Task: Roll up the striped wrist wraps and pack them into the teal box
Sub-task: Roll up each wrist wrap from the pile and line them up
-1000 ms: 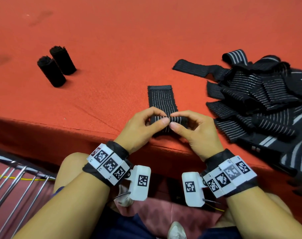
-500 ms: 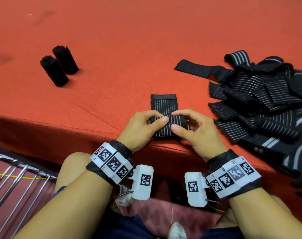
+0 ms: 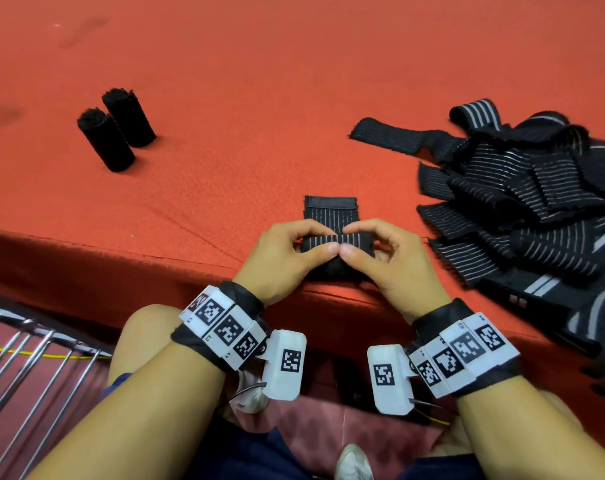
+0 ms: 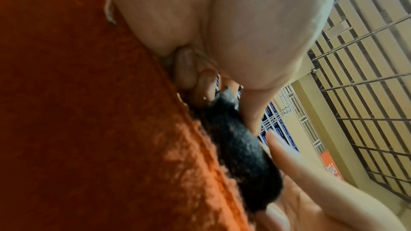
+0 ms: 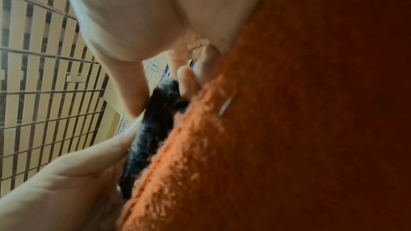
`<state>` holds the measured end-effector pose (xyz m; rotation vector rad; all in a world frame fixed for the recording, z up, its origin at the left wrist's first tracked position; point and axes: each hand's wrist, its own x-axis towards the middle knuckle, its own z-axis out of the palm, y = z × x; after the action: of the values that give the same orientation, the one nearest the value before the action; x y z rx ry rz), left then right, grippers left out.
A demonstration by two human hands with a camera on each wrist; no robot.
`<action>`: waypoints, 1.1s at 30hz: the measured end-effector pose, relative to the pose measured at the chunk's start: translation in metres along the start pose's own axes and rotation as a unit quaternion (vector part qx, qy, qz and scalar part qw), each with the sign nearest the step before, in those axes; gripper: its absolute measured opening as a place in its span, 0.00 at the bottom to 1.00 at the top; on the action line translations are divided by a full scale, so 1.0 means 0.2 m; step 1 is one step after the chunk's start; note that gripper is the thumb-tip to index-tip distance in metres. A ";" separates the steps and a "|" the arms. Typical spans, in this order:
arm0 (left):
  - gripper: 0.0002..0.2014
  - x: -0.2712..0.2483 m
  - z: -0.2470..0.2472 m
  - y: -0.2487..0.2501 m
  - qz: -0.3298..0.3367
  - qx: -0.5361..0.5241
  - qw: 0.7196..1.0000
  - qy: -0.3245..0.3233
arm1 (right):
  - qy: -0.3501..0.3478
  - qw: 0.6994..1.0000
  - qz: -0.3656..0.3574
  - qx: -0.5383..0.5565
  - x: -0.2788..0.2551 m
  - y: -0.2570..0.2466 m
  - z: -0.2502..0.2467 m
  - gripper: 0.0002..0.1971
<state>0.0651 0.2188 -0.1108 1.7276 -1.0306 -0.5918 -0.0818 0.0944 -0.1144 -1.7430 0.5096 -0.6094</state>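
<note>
you were mid-roll on one wrap, at the near edge of the red surface. your left hand and right hand both had it in a pinching grip: thumbs meeting at the near side of the roll, curled fingers over the top. the wrist views agreed, each thumb and fingers pressed on the dark roll lying on the red cloth.

only a short flat tail remained unrolled beyond your fingers, ending in a plain dark band, likely the fastening strip, though that could not be confirmed.

two finished rolls lay side by side well apart to the far left. a heap of loose wraps sat to the right, one strap trailing toward the middle. the teal box was in none of the views.

judgement: step in hand was rolling, third wrap nearly closed; packing not begun, most of the heap untouched.

next move, as judged: roll forward over the tail while keeping tension even on both sides, so the roll does not cone or loosen, then press the end band down to fix it. the fabric looked stretchy and may spring open if released early. then set it with the other two.
</note>
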 end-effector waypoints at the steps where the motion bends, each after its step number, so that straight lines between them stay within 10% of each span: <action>1: 0.07 0.00 0.00 0.00 -0.004 0.007 1.000 0.001 | -0.012 1.000 -0.006 0.010 0.00 0.00 -0.01 0.15; 14: 0.19 0.00 0.00 -0.03 0.035 0.006 0.999 -0.024 | 0.044 0.999 0.019 0.008 0.03 0.03 0.01 0.06; 26: 0.03 0.03 0.01 0.00 0.002 0.046 0.999 0.029 | -0.006 1.000 0.017 0.025 0.01 -0.01 -0.01 0.12; 33: 0.24 0.02 0.00 -0.05 0.039 0.016 0.999 -0.024 | 0.035 0.998 0.048 0.007 0.05 0.03 0.00 0.04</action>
<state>0.0706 0.2174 -0.1197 1.6999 -1.1410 -0.5720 -0.0742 0.0864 -0.1196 -1.6772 0.6339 -0.6063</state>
